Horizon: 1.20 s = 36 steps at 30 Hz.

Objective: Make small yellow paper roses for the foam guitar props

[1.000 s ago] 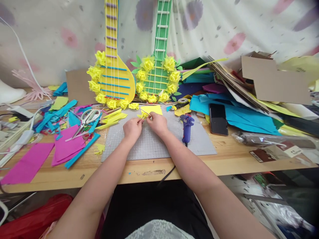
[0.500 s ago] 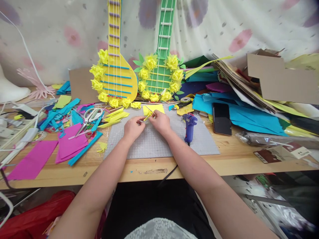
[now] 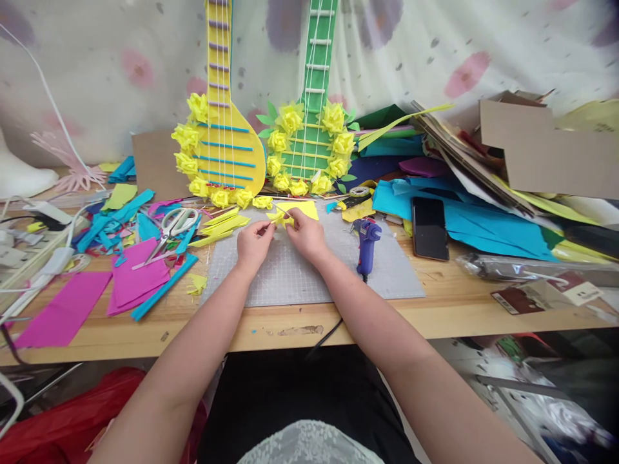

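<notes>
My left hand [image 3: 254, 245] pinches one side of a small yellow paper piece [image 3: 277, 216] above the cutting mat [image 3: 285, 283]. Closed at the other side of that paper is my right hand [image 3: 307, 236], with a thin stick [image 3: 281, 209] sticking out of its fingers; the fingers partly hide both. Just behind the right hand lies a flat yellow paper sheet [image 3: 304, 207]. Several folded yellow strips [image 3: 220, 228] rest left of my hands. A blue glue gun [image 3: 367, 245] stands on the mat to the right, touched by neither hand.
Behind my hands lean a yellow paper guitar [image 3: 229, 151] and a green one [image 3: 307, 145], both trimmed with yellow paper flowers. Scissors [image 3: 174, 229] and pink sheets [image 3: 140, 277] lie left. At right are a phone [image 3: 430, 229], blue paper [image 3: 488, 225] and stacked cardboard [image 3: 541, 145].
The yellow paper piece now spreads wider between my fingers, showing more to the left. Both hands have shifted slightly left and up, still pinching. The view has moved a little.
</notes>
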Motion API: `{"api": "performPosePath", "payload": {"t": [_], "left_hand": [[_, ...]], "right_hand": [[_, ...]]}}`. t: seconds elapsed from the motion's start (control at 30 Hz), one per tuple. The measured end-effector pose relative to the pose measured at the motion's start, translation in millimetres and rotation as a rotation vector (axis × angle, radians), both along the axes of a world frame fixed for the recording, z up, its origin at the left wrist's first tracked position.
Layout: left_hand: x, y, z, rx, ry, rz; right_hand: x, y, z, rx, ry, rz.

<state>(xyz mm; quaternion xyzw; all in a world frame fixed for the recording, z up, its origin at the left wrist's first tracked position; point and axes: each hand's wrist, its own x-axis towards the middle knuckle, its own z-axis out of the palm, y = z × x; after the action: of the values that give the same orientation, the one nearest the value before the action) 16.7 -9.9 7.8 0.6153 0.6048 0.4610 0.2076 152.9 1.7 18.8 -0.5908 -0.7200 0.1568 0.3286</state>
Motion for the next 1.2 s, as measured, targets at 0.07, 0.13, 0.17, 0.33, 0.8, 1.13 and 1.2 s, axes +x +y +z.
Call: {"api": "performPosePath", "payload": {"t": [0.07,0.13,0.17,0.33,0.8,1.13,1.2], "left_hand": [[0.9,1.2,-0.5,-0.014,-0.06,-0.006],[1.8,1.8,-0.7,-0.022,-0.088,-0.014],[2.2,1.9,-0.6,-0.025,-0.095,-0.013],[3.0,0.0,1.8,-0.027,-0.098,-0.012],[-0.6,0.8,-1.7,0.06,-0.035,-0.085],[-0.2,2.3,-2.3,0.102,0.023,-0.039],[-0.1,2.2,-1.5,0.126,0.063,-0.01]], "right_hand": [[-1.6,-2.8,2.2,0.042,-0.033,0.045],[-3.0,-4.4,3.3,0.069,-0.052,0.072],[-3.5,-4.7,3.4,0.078,-0.056,0.074],[-4.1,-4.9,4.8,0.07,-0.06,0.048],[0.5,-0.7,2.7,0.067,-0.037,0.049],[-0.5,-2.1,4.1,0.049,-0.044,0.044],[-0.8,-2.3,3.9,0.048,-0.035,0.039]]}}
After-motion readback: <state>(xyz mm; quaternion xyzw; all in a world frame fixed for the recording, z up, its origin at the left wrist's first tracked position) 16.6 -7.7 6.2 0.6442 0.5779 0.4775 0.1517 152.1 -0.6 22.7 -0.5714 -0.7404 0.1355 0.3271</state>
